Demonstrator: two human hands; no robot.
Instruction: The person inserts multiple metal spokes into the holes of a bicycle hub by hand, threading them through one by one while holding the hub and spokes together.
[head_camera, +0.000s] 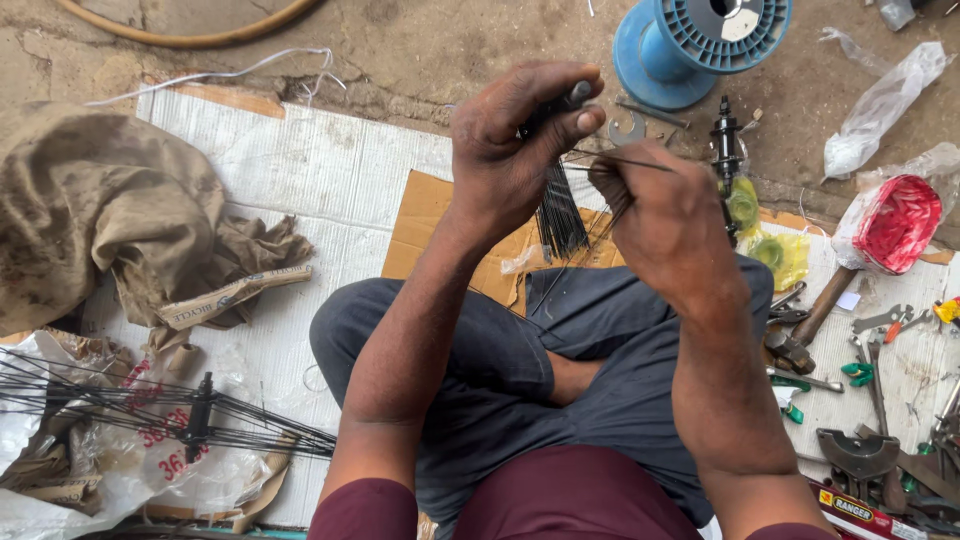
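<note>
Lying crumpled at far left is a brown sack (90, 210); a blue spool (695, 45) stands top centre, a red-filled clear bag (895, 222) right. Left hand (505, 150) clamps hanging black spokes (560, 215), pointing downward; right hand (665, 215) pinches one spoke (625, 160) crosswise

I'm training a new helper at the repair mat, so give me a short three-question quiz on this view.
1. True or false: the left hand grips a bundle of thin dark spokes.
2. What does the right hand pinch: A) a single spoke, B) a hammer, C) a plastic bag?
3. What colour is the empty spool lying beyond the hands?

Key: 1 true; 2 A; 3 blue.
</note>
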